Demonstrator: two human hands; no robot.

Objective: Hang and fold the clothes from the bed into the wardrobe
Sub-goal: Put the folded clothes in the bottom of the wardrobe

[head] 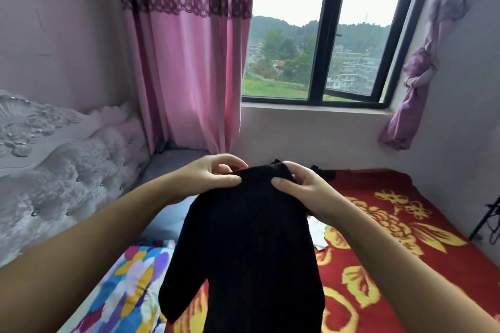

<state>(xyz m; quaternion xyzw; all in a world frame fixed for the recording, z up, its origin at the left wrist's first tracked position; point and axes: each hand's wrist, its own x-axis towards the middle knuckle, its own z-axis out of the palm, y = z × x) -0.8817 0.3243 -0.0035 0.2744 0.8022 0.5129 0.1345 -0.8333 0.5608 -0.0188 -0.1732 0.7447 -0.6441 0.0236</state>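
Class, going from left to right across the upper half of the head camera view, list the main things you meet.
Tufted grey headboard → pink curtain → dark-framed window → knotted purple curtain. Below these, both hands hold up a black garment over the bed.

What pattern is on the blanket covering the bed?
The red blanket carries yellow flower and leaf shapes, seen in the head view.

Both forearms and hands (216, 173) are bare, with no sleeves showing.
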